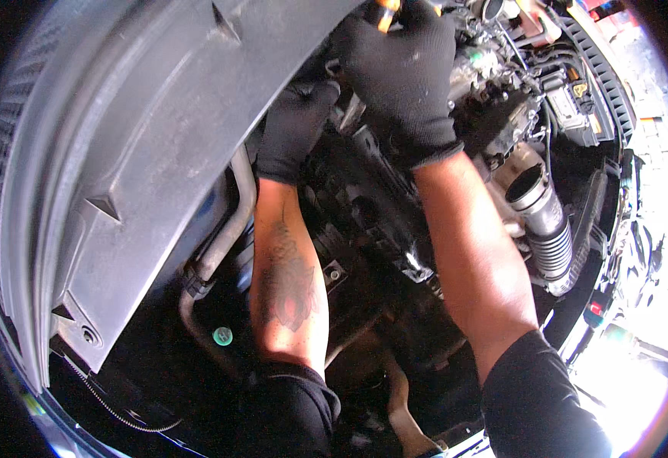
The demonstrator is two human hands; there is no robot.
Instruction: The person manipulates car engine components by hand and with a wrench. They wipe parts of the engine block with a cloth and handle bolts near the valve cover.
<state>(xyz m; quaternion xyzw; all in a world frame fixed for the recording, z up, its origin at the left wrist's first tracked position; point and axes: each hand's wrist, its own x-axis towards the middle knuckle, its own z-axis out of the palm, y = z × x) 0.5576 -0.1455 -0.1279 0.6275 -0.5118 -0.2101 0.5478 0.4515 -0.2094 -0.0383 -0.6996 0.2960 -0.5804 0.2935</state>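
Both my hands wear black knit gloves and reach deep into a car's engine bay. My right hand (406,84) is at the top, its fingers bent round an orange-yellow piece (387,14), perhaps a tool handle; most of it is hidden. To its left and a little lower, my left hand (295,133) is beside the edge of the grey plastic cowl panel (173,145). Its fingers look curled, but their tips and anything in them are lost in shadow. Below and between the hands lies a black engine cover (383,198).
A metal pipe (231,217) runs down left of my left forearm. Right of my right forearm stands an open ribbed intake hose (544,225). Wiring and a connector block (567,103) are at the upper right. A green cap (222,336) shows low on the left.
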